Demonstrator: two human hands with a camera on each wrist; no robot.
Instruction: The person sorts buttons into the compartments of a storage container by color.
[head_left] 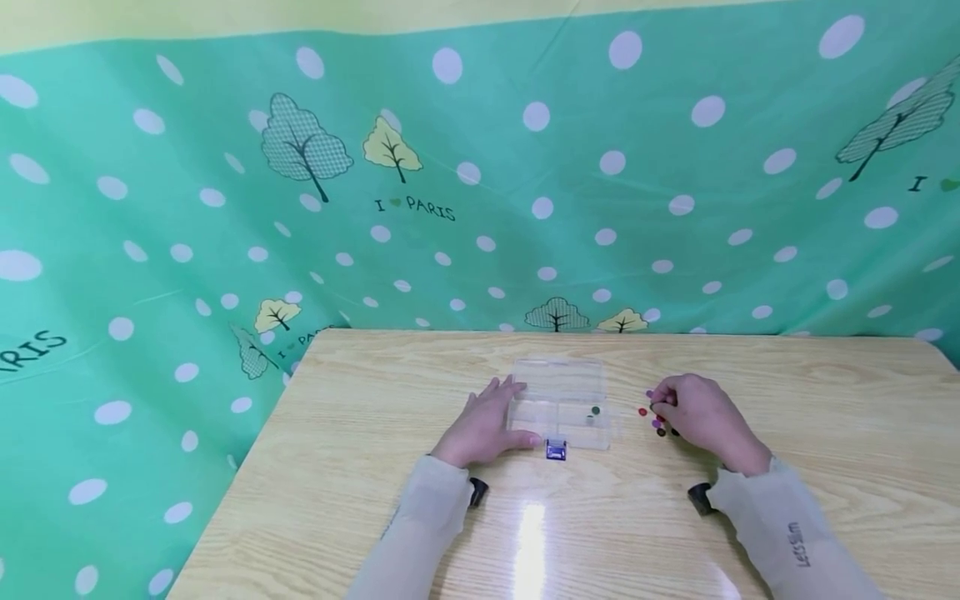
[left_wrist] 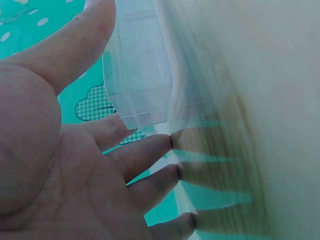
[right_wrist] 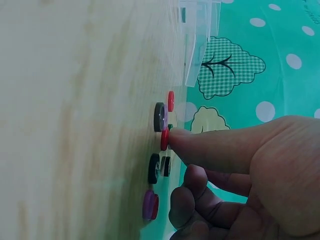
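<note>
A clear plastic box [head_left: 558, 380] lies with its lid folded back, a green button [head_left: 596, 410] inside its right compartment. My left hand [head_left: 487, 423] is spread along its left side, thumb at the near edge beside the blue latch [head_left: 556, 451]. In the left wrist view, its fingertips [left_wrist: 162, 142] meet the tabletop next to the box wall [left_wrist: 140, 65]. My right hand [head_left: 701, 415] is over loose buttons, thumb and forefinger pinching a small green button [right_wrist: 170, 126]. Around it are red [right_wrist: 171, 101], black [right_wrist: 159, 117] and purple buttons [right_wrist: 148, 204].
The wooden table [head_left: 360, 467] ends at a green dotted cloth [head_left: 420, 275] hanging behind it. A red button [head_left: 642, 412] lies between the box and the right hand. Black wrist devices [head_left: 701, 498] show below both cuffs.
</note>
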